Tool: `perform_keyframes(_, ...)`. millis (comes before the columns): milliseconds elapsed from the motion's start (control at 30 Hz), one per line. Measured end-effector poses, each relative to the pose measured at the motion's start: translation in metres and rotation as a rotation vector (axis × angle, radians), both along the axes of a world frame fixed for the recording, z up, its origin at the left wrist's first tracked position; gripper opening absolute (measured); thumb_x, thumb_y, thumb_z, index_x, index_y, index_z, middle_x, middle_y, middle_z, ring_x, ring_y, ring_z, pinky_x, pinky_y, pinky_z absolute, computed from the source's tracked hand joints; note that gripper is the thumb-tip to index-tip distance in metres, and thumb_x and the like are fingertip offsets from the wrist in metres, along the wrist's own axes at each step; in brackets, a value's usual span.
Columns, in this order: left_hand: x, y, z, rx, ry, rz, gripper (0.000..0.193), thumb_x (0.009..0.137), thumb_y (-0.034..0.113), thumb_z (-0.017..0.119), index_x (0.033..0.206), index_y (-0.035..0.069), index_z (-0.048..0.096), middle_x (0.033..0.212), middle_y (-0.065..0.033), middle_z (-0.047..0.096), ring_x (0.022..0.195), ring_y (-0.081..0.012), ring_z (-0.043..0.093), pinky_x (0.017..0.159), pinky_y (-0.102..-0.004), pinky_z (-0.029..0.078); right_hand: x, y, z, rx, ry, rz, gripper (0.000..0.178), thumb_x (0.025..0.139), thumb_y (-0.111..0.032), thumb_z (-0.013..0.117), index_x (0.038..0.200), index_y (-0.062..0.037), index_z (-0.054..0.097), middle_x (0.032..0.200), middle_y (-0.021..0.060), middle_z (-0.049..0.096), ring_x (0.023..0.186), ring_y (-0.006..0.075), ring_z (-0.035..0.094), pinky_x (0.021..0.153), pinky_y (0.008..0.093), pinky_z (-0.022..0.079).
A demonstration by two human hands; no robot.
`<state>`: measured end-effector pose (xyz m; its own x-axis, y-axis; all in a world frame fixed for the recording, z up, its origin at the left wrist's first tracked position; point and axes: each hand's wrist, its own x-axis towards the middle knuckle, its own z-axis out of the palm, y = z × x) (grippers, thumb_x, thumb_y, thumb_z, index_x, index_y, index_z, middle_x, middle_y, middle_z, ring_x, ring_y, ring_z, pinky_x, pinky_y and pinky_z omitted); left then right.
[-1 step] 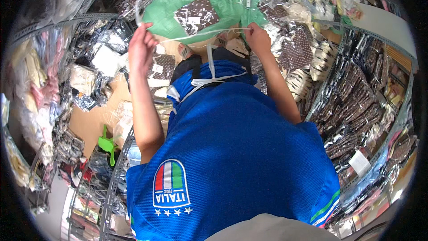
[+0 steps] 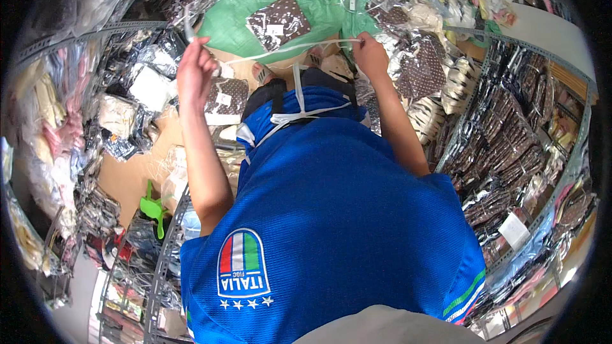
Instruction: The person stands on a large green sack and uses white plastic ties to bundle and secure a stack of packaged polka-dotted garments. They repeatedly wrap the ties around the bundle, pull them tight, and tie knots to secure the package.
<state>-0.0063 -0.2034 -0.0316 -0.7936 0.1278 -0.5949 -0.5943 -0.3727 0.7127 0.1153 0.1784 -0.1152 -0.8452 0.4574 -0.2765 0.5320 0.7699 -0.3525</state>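
Note:
A thin white plastic strip runs between my two hands, slightly bowed. My left hand is closed on it at the left, and a loose end sticks up beyond the fingers. At the right, my right hand pinches the strip near its other end. Another white strip is knotted around my waist over the blue shirt. Beyond the strip lies a large green sack, with a bagged brown dotted garment on top.
Metal shelving stands at both sides, packed with bagged clothes. More packages cover the floor, among them a brown dotted one beside my legs. A bright green dustpan sits at the left. Black-and-white striped bundles lie at the right.
My left hand has shifted slightly left and down with its end of the strip, drawing the hands a little farther apart. The right hand has hardly moved.

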Motion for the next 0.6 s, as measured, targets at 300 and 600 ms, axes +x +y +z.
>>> perform_keyframes(300,-0.011,-0.054,0.016,-0.11,0.061,0.152,0.03,0.1,0.028,0.047,0.107,0.0,0.057,0.064,0.0058,0.029,0.056,-0.0063,0.027,0.054,-0.0226,0.031,0.006,0.079,-0.013,-0.366,0.374,-0.341,0.018,0.082,-0.02,0.072,0.09,-0.0043,0.07,0.067,0.0037,0.064,0.058,0.0093,0.055,0.055,0.0261,0.044)
perform_keyframes(600,-0.015,-0.055,0.016,-0.279,0.079,0.099,0.031,0.097,0.031,0.053,0.109,0.003,0.059,0.068,0.0066,0.039,0.06,-0.0034,0.037,0.061,-0.0205,0.039,-0.006,0.072,0.006,-0.73,0.452,-0.369,0.022,0.081,-0.001,0.068,0.103,-0.0016,0.064,0.098,0.0068,0.07,0.088,0.0097,0.063,0.076,0.0209,0.049)
